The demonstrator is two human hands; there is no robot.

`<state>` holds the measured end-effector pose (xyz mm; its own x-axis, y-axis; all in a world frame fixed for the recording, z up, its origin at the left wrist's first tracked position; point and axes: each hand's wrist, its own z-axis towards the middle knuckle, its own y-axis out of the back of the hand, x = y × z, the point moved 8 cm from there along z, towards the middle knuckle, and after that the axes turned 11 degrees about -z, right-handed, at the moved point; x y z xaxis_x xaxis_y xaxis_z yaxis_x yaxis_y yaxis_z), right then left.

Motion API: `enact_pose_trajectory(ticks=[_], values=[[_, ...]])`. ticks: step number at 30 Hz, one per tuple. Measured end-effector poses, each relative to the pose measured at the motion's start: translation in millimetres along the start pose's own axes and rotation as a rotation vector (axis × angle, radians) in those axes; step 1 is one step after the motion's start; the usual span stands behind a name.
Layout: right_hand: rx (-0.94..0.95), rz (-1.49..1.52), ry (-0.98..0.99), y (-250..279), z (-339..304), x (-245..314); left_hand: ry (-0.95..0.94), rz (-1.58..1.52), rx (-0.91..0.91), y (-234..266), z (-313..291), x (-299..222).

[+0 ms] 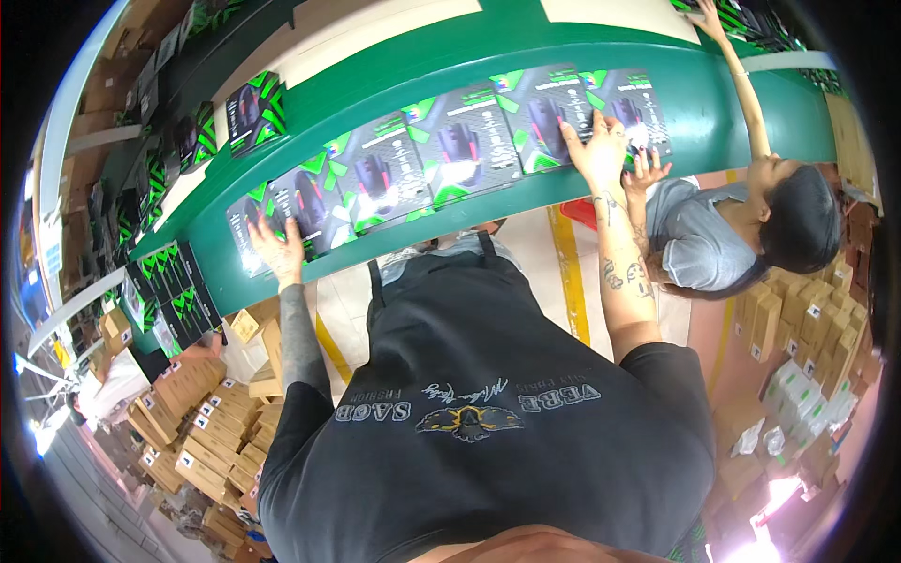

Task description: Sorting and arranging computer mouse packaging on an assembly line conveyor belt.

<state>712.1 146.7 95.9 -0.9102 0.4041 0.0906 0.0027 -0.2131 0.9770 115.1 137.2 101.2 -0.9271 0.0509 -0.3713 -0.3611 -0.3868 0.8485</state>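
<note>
The step in hand appears to be handling a row of flat, rectangular black-and-grey printed boxes (461, 167) with angular green corners, six of them lying side by side on the curved, glossy green tabletop (718, 114). The person's left hand (275, 249) rests on the leftmost box with its fingers spread, while the right hand (601, 148) lies over the meeting edges of the two rightmost, fingers also spread; neither looks closed around anything. A co-worker's hand (646, 171) is at the lower edge of the last box. The next move probably calls for light, even contact at both ends, so that the row is not skewed, and for room between neighbouring hands.

Each box shows a dark computer mouse with a reddish strip; bright glare whitens several faces. The row follows the tabletop's near side, its faces turned upward.
</note>
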Motion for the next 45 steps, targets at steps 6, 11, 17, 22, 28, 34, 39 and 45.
enact_pose_trajectory(ticks=[6,11,17,22,28,34,39,45], values=[[-0.01,-0.122,-0.101,-13.7,15.4,12.4,0.55,-0.194,0.122,29.3,-8.0,133.7],[0.13,-0.087,-0.203,-22.0,13.2,-28.5,0.799,-0.525,0.254,21.9,-17.0,141.4],[0.256,0.512,-0.247,-69.0,-4.0,-44.4,1.206,-0.845,0.415,-2.4,-17.8,177.7],[0.222,0.491,-0.335,-67.0,-14.7,-31.8,1.197,-0.985,0.377,-6.5,-36.9,188.6],[-0.008,1.128,-0.222,-36.9,58.8,23.5,0.82,-1.314,0.174,-6.6,25.3,198.0],[0.114,0.591,-0.031,-16.4,193.3,56.8,0.574,-0.916,0.324,-28.9,216.3,147.1],[-0.008,0.227,-0.036,-17.0,156.8,27.3,0.129,-0.269,0.316,-51.6,218.0,112.0],[-0.004,0.13,0.106,-37.4,79.9,-28.8,0.089,-0.158,0.296,-33.0,71.3,88.1]])
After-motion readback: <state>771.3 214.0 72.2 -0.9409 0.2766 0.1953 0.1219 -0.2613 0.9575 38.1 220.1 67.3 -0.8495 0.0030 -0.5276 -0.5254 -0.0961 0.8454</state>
